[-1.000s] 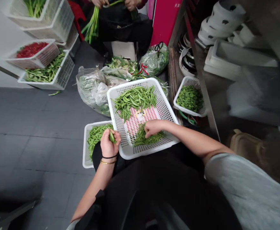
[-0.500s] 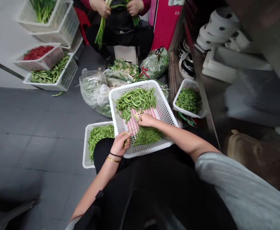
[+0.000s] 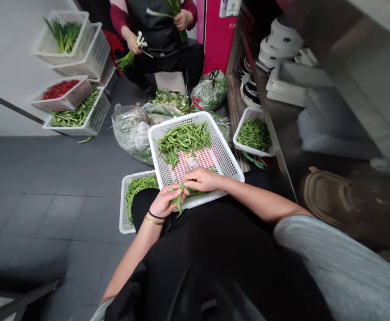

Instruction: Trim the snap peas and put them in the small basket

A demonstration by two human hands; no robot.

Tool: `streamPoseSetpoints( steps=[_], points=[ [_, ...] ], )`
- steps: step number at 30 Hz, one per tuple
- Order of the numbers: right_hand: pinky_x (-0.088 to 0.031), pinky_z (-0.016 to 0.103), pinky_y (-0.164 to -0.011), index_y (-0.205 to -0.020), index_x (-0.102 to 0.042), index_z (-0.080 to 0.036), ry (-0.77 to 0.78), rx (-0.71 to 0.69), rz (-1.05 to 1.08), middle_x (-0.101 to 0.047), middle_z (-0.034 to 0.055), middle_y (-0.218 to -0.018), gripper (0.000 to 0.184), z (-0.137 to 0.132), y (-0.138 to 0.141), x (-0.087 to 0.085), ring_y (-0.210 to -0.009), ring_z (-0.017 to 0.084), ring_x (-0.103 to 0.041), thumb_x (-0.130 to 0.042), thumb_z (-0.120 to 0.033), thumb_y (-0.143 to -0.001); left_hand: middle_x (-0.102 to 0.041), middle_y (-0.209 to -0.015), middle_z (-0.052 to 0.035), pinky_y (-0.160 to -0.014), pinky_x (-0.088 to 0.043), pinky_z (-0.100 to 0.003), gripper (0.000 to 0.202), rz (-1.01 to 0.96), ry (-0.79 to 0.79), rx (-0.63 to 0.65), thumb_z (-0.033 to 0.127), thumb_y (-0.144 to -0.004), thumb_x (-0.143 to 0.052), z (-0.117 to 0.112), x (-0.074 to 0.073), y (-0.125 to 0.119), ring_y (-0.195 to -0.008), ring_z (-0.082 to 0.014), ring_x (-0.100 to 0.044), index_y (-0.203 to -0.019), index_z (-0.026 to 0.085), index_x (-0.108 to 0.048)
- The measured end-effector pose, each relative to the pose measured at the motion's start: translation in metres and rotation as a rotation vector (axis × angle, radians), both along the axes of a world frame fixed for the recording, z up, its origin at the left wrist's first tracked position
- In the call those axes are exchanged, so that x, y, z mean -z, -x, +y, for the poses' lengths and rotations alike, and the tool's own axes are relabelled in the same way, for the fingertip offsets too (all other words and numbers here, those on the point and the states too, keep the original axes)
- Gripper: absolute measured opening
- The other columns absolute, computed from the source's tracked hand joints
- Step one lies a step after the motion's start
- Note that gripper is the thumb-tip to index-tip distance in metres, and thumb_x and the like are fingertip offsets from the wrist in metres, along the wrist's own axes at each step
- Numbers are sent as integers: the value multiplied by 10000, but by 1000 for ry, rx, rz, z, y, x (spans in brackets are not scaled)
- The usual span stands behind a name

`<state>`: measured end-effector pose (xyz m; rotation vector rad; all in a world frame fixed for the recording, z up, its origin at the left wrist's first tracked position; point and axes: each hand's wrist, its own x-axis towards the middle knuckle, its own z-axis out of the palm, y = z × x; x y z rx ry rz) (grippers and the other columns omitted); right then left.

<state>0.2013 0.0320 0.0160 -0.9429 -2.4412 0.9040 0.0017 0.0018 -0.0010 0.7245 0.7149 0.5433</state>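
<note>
Over the near edge of a white perforated basket [image 3: 230,166] on my lap, my left hand [image 3: 164,201] is closed on a green pea pod [image 3: 179,201]. My right hand [image 3: 203,179] meets it from the right, thumb and forefinger pinched at the pod's upper end. Whole pea pods [image 3: 184,139] lie in a pile at the basket's far side. Thin green trimmings at the near side are mostly covered by my right hand. Beside my left knee stands a second white basket [image 3: 124,214] with pods in it.
Bagged greens [image 3: 129,129] lie beyond the basket. Opposite sits a person in a dark apron [image 3: 154,26] holding spring onions [image 3: 126,60]. Stacked crates [image 3: 81,67] stand at back left. To the right are a basket of leafy greens [image 3: 253,133] and a metal shelf [image 3: 277,147].
My right hand has come from the basket's middle to my left hand, where a pod now shows clearly. The other person's hands have moved apart. The view has shifted slightly.
</note>
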Motion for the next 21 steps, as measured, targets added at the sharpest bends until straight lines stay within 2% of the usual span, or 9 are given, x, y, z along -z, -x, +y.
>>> streamPoseSetpoints(
  steps=[3,6,9,12,14,16,18,20,21],
  points=[
    [-308,225,-602,-751,-599,-145,-218,97,-171,-624,41,-733,258,-10,10,4,-657,124,-518,-425,-267,-898,-515,-509,8,-286,-145,-128,228,-38,106,-63,296,-724,-688,1,4,-8,-298,10,-220,-764,84,-618],
    [-292,244,-588,-817,-611,-132,-313,214,-297,-643,75,-775,254,-15,8,8,-667,145,-525,-410,-263,-899,-478,-489,39,-293,-162,-122,236,-17,136,-256,289,-676,-725,3,9,-13,-313,6,-232,-730,99,-597],
    [-293,246,-594,-789,-616,-136,-281,365,-310,-638,66,-756,301,-8,-13,6,-655,142,-520,-377,-269,-913,-377,-402,83,-306,-192,-125,236,104,3,-463,287,-672,-733,6,10,-8,-317,-19,-265,-759,109,-605],
    [-308,239,-613,-790,-620,-145,-145,451,-284,-630,45,-746,273,3,-30,0,-652,132,-518,-413,-285,-901,-379,-397,90,-315,-203,-142,240,221,-166,-581,293,-676,-733,8,9,-2,-314,-30,-289,-800,123,-617],
    [-321,231,-620,-968,-612,-156,-55,384,-240,-644,48,-852,254,5,-28,-3,-695,134,-537,-478,-353,-879,-393,-411,86,-323,-204,-154,240,278,-243,-575,301,-680,-730,8,10,0,-318,-35,-305,-815,132,-626],
    [-329,231,-626,-1116,-563,-174,-12,247,-230,-644,64,-965,346,4,-16,-1,-755,146,-558,-495,-413,-874,-399,-421,81,-338,-208,-165,228,338,-310,-539,319,-704,-711,8,10,1,-330,-43,-319,-831,145,-636],
    [-324,240,-622,-1069,-588,-185,-11,120,-294,-657,67,-946,299,1,-4,3,-755,155,-568,-442,-390,-908,-448,-458,59,-370,-246,-176,203,445,-428,-486,327,-732,-684,8,8,5,-364,-54,-355,-840,158,-654],
    [-308,249,-603,-932,-628,-178,-30,38,-395,-667,66,-841,280,0,3,5,-699,157,-565,-400,-340,-928,-562,-583,9,-449,-335,-194,186,614,-659,-383,315,-735,-682,8,1,13,-459,-78,-452,-851,170,-679],
    [-297,251,-588,-888,-636,-174,-36,-8,-439,-666,64,-793,281,-1,5,4,-663,154,-557,-405,-330,-925,-612,-671,-19,-513,-381,-209,185,696,-798,-291,308,-731,-686,8,-3,16,-537,-99,-509,-861,177,-690]
  ],
)
